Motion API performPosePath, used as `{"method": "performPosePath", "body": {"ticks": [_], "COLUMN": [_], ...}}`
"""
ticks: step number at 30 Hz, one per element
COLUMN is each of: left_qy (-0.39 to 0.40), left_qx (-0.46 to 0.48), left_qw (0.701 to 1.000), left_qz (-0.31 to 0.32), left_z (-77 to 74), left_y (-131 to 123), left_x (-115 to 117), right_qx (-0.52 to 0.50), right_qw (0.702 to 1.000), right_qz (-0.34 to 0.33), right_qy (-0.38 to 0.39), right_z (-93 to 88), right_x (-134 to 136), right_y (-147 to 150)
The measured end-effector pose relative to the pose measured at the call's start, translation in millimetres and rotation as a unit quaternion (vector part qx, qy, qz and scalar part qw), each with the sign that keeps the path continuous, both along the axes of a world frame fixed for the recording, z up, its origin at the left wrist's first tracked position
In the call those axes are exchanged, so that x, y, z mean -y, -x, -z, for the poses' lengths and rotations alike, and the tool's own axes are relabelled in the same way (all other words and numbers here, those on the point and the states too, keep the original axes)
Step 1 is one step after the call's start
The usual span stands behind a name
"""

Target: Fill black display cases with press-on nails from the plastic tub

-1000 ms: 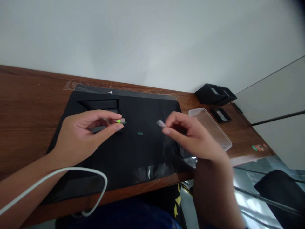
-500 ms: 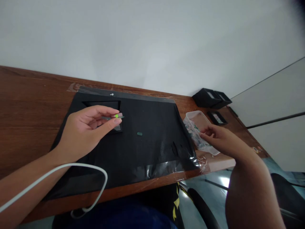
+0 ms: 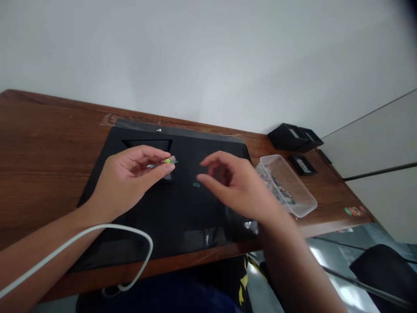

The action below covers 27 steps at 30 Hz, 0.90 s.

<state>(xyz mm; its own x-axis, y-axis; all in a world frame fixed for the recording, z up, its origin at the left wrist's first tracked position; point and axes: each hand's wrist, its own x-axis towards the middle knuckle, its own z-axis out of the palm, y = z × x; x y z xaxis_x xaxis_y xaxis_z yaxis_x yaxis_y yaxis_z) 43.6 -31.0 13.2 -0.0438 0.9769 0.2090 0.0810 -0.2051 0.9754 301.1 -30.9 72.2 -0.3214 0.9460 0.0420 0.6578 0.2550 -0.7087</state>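
Over the black mat (image 3: pixel 182 217), my left hand (image 3: pixel 130 176) pinches a small clear piece with a bright yellow-green flower (image 3: pixel 167 161) between thumb and fingertips. A thin green edge sticks out from that piece. My right hand (image 3: pixel 231 180) hovers above the mat, somewhat smeared by motion, its thumb and index finger apart with nothing visible between them. A small flat green piece (image 3: pixel 196 184) lies on the mat just left of the right thumb. Behind my left hand, a black tray (image 3: pixel 148 142) is partly hidden.
A clear plastic box (image 3: pixel 304 206) holding many small pieces stands right of the mat. Black bins (image 3: pixel 288 135) and a small black tray (image 3: pixel 302 165) sit farther back. A white cable (image 3: pixel 110 226) crosses my left forearm. Small coloured items (image 3: pixel 354 211) lie near the right table edge.
My right hand has left the plastic box and moved left over the mat, its fingers now apart. My left hand keeps its pinch. The view has shifted slightly.
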Motion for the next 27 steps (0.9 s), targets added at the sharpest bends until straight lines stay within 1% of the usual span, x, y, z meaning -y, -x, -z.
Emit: {"method": "performPosePath", "body": {"ticks": [1, 3, 5, 7, 10, 13, 18, 20, 23, 27], "left_qy": [0.006, 0.014, 0.02, 0.027, 0.041, 0.046, 0.051, 0.054, 0.053, 0.048], "left_qx": [0.0, 0.0, 0.005, 0.006, 0.006, 0.017, 0.019, 0.014, 0.008, 0.001], "left_qw": [1.0, 1.0, 1.0, 1.0, 0.999, 0.999, 0.998, 0.998, 0.998, 0.999], "left_qz": [0.002, 0.004, 0.006, 0.009, 0.015, 0.013, 0.019, 0.023, 0.025, 0.021], "left_z": [-1.1, -3.5, -6.0, -8.3, -10.1, -9.3, -8.3, -9.3, -9.7, -6.1], "left_y": [0, 1, 1, 2, 2, 2, 0, -1, 0, 3], "left_x": [0, 1, 1, 1, 0, 0, 2, 3, 3, 2], "right_qx": [-0.06, -0.169, -0.236, -0.272, -0.302, -0.319, -0.333, -0.342, -0.335, -0.334], "right_qw": [0.998, 0.982, 0.966, 0.955, 0.945, 0.937, 0.931, 0.928, 0.931, 0.934], "right_qz": [-0.034, -0.085, -0.105, -0.104, -0.108, -0.123, -0.108, -0.112, -0.12, -0.116], "right_qy": [0.003, 0.005, 0.03, 0.057, 0.069, 0.07, 0.105, 0.099, 0.079, 0.056], "right_z": [7.6, 22.9, 35.6, 44.0, 49.1, 48.8, 46.8, 47.0, 47.8, 49.5], "right_x": [-6, -20, -32, -39, -39, -35, -30, -29, -28, -27], "right_y": [13, 32, 41, 43, 42, 41, 39, 39, 40, 42]}}
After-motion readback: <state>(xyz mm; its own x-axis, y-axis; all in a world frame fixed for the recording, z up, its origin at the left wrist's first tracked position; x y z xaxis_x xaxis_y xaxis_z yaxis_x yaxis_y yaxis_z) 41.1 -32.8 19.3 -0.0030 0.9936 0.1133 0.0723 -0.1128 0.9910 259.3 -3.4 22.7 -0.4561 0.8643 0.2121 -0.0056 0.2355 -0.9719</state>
